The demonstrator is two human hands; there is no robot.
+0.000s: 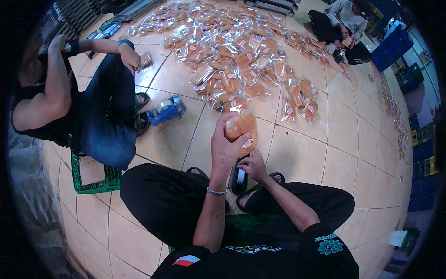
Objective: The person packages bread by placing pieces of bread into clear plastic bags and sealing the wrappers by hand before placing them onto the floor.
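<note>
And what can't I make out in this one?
In the head view:
Label print on the bread in the left hand: too small.
What the right hand pinches, if anything: hidden by that hand.
Bottom of the pile: covered by upper packs.
Blue crates, right: lost in dark lens border.

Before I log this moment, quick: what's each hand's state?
Left hand: closed, holding bread.
Right hand: pinched closed near the bread's lower end; what it holds can't be told.

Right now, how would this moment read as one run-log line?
Left hand: holding wrapped bread | Right hand: near bread's lower end, beside tape dispenser | Ahead: bread pile on tiled floor
</note>
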